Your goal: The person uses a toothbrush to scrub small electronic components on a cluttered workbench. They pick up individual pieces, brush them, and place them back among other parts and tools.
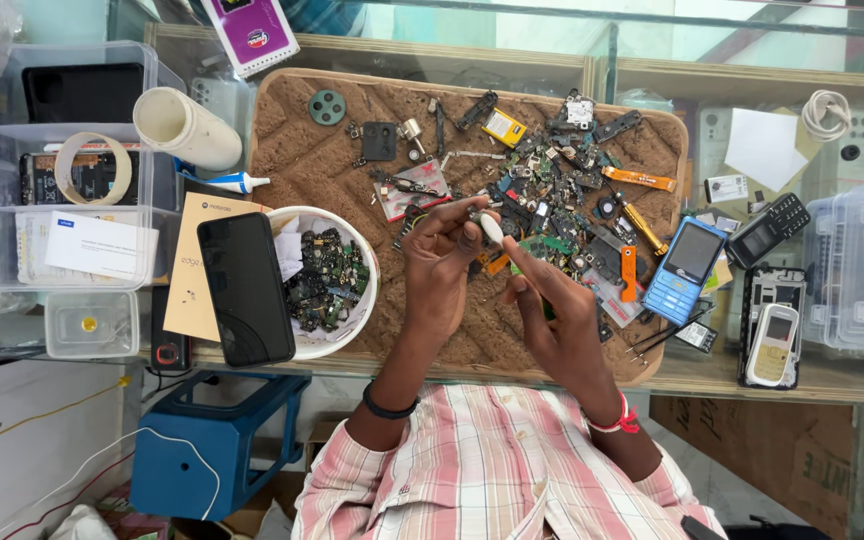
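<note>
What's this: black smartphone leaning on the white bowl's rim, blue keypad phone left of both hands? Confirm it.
Wrong on one count. The head view shows the blue keypad phone right of both hands. The black smartphone does lean on the white bowl rim.

Two bare hands, left hand (439, 268) and right hand (559, 318), with forearms uncovered up to the elbow. Short-sleeved shirt (492, 470) in pink and white checks — thin darker lines crossing the paler squares. Plain black band (388, 405) round the left wrist. Red thread band (620, 421) round the right wrist — with a touch of white.
</note>
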